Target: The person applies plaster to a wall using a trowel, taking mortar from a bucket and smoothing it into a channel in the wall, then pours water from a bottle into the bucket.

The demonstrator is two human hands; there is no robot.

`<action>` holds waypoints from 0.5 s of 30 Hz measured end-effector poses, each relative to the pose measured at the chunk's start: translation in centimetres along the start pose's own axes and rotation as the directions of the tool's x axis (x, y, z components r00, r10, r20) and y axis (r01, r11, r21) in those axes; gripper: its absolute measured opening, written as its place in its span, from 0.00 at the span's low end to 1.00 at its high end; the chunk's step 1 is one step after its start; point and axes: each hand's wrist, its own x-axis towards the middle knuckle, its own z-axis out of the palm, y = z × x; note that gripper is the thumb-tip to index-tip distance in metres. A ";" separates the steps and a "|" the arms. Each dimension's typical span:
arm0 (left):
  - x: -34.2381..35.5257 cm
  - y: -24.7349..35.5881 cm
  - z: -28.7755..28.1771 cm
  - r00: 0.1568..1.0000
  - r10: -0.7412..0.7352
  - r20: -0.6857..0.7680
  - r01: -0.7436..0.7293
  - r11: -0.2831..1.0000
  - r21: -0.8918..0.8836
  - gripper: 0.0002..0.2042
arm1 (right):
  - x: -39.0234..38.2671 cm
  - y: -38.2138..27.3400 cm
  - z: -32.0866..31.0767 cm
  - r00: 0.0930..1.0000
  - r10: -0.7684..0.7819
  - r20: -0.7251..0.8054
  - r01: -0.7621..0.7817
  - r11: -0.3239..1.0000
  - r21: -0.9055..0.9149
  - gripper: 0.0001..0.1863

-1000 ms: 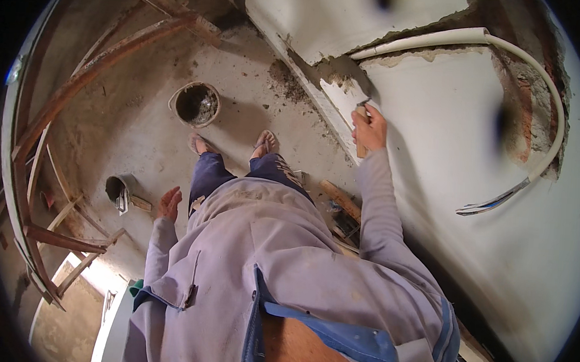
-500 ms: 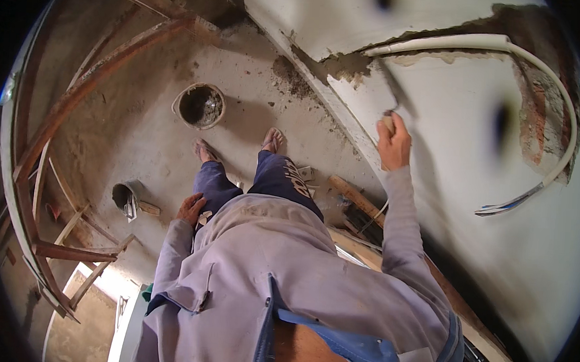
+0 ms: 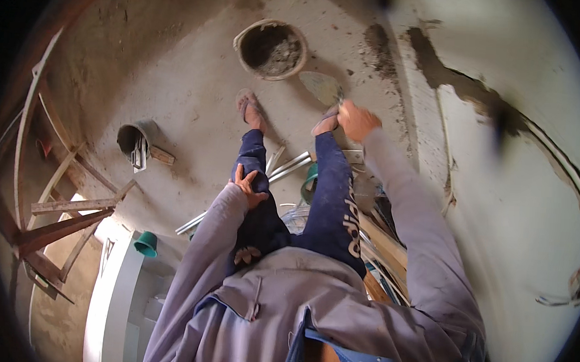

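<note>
My right hand (image 3: 362,121) is closed around a trowel (image 3: 321,87), its blade somewhat blurred, held below and right of a bucket (image 3: 272,77) with grey mortar (image 3: 282,59) inside. My left hand (image 3: 248,189) lies on my left thigh (image 3: 253,154) with its fingers spread, holding nothing. Along the white wall (image 3: 497,231) at my right runs a rough cut channel (image 3: 440,71), dark and partly blurred, with crumbled debris (image 3: 381,51) on the floor beside it.
At the left stands a wooden frame (image 3: 62,210). A dark bucket (image 3: 128,133) with tools sits nearer it, and a small green pot (image 3: 146,241) is lower down. Metal tubes (image 3: 287,168) and planks (image 3: 385,245) lie by my legs along the wall.
My view has tilted and turned. My right hand and trowel have moved from the wall channel toward the mortar bucket. My left hand has moved onto my thigh, fingers now spread.
</note>
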 end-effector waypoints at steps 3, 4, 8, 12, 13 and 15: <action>3.0 -1.8 0.6 0.991 0.074 -0.109 -0.078 0.996 -0.033 0.34 | 10.4 -3.5 1.1 0.992 -0.121 -0.047 0.097 0.929 -0.356 0.13; 4.3 -2.8 1.7 0.976 0.123 -0.178 -0.133 0.990 -0.043 0.31 | 13.7 -4.1 1.8 0.988 -0.145 -0.061 0.100 0.879 -0.466 0.13; 5.4 -5.8 3.8 0.954 0.128 -0.270 -0.184 0.963 -0.195 0.26 | 21.0 -9.6 2.1 0.956 -0.271 -0.108 0.168 0.813 -0.557 0.14; 6.1 -5.9 4.1 0.945 0.115 -0.308 -0.187 0.958 -0.216 0.24 | 25.4 -11.6 4.4 0.983 -0.132 -0.124 0.050 0.855 -0.516 0.13; 6.2 -5.8 4.2 0.947 0.105 -0.304 -0.182 0.955 -0.236 0.23 | 25.6 -12.2 5.1 0.993 -0.115 -0.030 0.083 0.853 -0.515 0.13; 6.0 -5.0 3.3 0.955 0.100 -0.278 -0.173 0.951 -0.254 0.23 | 27.0 -11.9 6.2 0.998 -0.026 0.065 0.054 0.880 -0.473 0.16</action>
